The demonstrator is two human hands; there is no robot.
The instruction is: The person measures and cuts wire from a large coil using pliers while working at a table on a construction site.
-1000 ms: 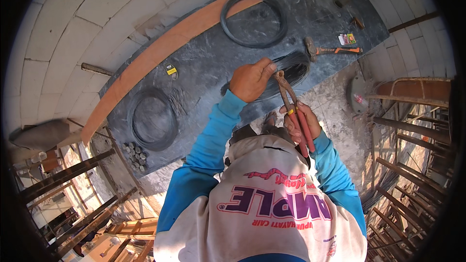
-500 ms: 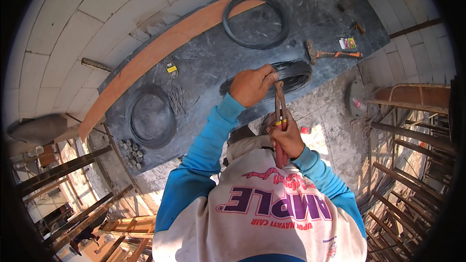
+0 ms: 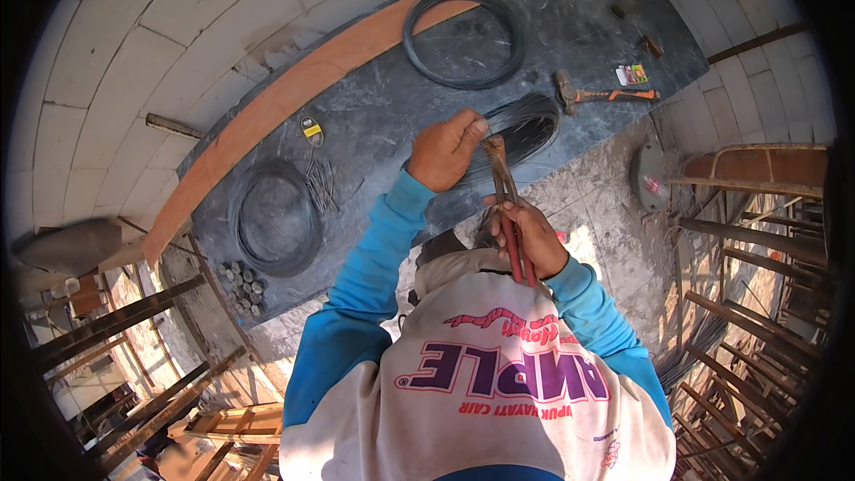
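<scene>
At the near edge of the table, a coil of thin dark wire (image 3: 541,121) lies on its side, its left part hidden by my left hand (image 3: 443,151). My left thumb and finger are closed in a pinch on wire at that side of the coil. In my right hand (image 3: 537,239) is a pair of pincers (image 3: 504,183) with red handles, rusty head pointing away from me. The pincers' head sits just right of my left fingertips, in front of the coil. Whether the jaws touch the wire I cannot make out.
Another wire coil (image 3: 409,40) lies at the back of the dark table (image 3: 374,116), a third (image 3: 236,223) at its left. A hammer (image 3: 606,94) lies to the right. A tape-like yellow-labelled item (image 3: 311,131) and short wire pieces (image 3: 321,185) are at left. Wooden racks (image 3: 748,303) stand right.
Both hands have shifted slightly left, the pincers with them. The pincers' handles have spread apart, and the fingers of my right hand have loosened round them.
</scene>
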